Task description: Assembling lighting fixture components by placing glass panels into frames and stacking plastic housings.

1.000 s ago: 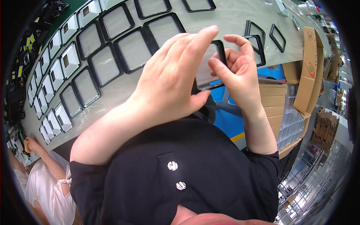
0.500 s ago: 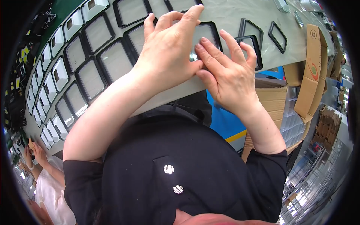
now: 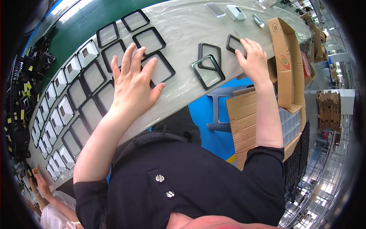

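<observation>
My left hand (image 3: 131, 84) has its fingers spread above the rows of black rectangular frames, holding nothing. Its fingertips are close to a black frame (image 3: 170, 65) with a pale middle; whether they touch it I cannot tell. Over at the right, my right hand (image 3: 254, 63) has thumb and fingers around the near end of a smaller-looking black frame (image 3: 228, 42), partly covered by the hand. Between the hands, a black frame (image 3: 218, 68) with a shiny edge lies overlapping another black frame (image 3: 210, 45).
White box-like housings (image 3: 72, 68) stand in rows at the left. A white housing (image 3: 235, 13) and a small shiny piece (image 3: 258, 20) lie at the far right. An open cardboard box (image 3: 244, 122) stands beside the table at right. A co-worker's hand (image 3: 41, 183) shows at lower left.
My hands have come apart. The right one has left the frame they were both over and reached the black frame at the right; the left one has moved left. The view has shifted.
</observation>
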The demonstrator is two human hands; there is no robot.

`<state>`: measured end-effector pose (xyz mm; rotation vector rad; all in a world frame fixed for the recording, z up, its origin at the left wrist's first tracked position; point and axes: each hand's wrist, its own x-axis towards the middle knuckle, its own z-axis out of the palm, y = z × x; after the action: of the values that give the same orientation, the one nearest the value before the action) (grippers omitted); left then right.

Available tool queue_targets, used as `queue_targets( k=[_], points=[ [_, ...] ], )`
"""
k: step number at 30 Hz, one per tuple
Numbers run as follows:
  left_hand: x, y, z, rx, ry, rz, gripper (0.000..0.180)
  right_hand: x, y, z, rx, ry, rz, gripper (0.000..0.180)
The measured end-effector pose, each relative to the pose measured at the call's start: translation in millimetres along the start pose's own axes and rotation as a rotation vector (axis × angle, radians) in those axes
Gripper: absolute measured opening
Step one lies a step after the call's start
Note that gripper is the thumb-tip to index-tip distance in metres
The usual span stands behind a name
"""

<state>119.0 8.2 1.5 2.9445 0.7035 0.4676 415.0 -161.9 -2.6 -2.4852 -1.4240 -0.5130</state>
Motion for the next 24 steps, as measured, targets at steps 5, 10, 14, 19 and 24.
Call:
queue_targets(
  k=[5,10,14,19,24],
  points=[
    [-14.8,1.3,-21.5,-0.059,0.055,0.020,0.059,-7.0,14.7,11.6,0.077,-0.107,0.042,0.023],
    [-18.0,7.8,-39.7,-0.563,0.187,0.139,0.085,-1.9,-74.2,-33.8,1.562,-0.278,0.257,0.032],
    [-17.4,8.6,-45.2,-0.751,0.303,0.251,0.084,-14.5,-135.3,-65.9,2.077,-0.915,0.327,0.032],
    [-32.9,-5.0,-43.8,-0.775,0.384,0.107,0.075,14.0,-150.5,-53.4,1.791,-0.932,0.179,0.028],
    [-43.8,-26.6,-44.7,-0.705,0.457,0.044,0.080,125.1,-48.1,55.1,0.278,0.171,-0.138,0.037]
  ],
)
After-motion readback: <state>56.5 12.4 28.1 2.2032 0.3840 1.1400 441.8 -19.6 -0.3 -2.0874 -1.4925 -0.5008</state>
